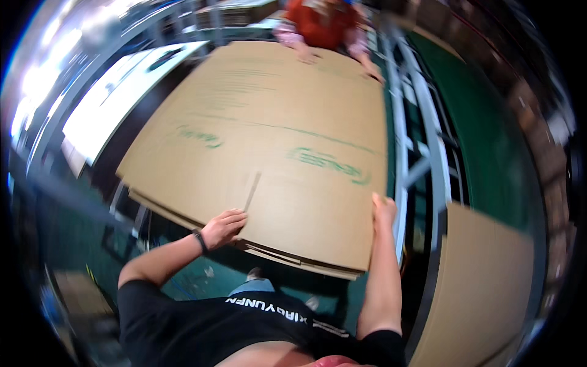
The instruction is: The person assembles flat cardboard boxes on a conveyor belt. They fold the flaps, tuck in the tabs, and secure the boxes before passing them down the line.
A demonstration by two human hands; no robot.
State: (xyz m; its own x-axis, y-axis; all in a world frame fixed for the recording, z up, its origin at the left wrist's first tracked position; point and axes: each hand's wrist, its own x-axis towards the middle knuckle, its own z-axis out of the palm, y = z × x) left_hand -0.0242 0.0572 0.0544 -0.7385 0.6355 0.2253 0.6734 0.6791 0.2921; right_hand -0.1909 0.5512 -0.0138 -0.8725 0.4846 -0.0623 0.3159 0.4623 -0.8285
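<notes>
A stack of large flat cardboard sheets (318, 208) lies in front of me, with green print and a narrow slot in the top sheet's near side. My left hand (225, 229) lies on that top sheet by the slot, close to the near edge, its fingers stretched out together and a dark band on the wrist. At the right edge, my right hand (384, 211) is closed around the cardboard's side; its fingertips are partly hidden. Across the stack, a co-worker in an orange-red top (321, 24) has both hands on the far part of the cardboard.
A metal frame with rails (422, 122) runs along the right of the stack, beside a green surface (471, 128). Another cardboard sheet (483, 281) stands at the lower right. On the left is a white-topped table (116, 101) with a dark object on it. Brown stacks line the far right.
</notes>
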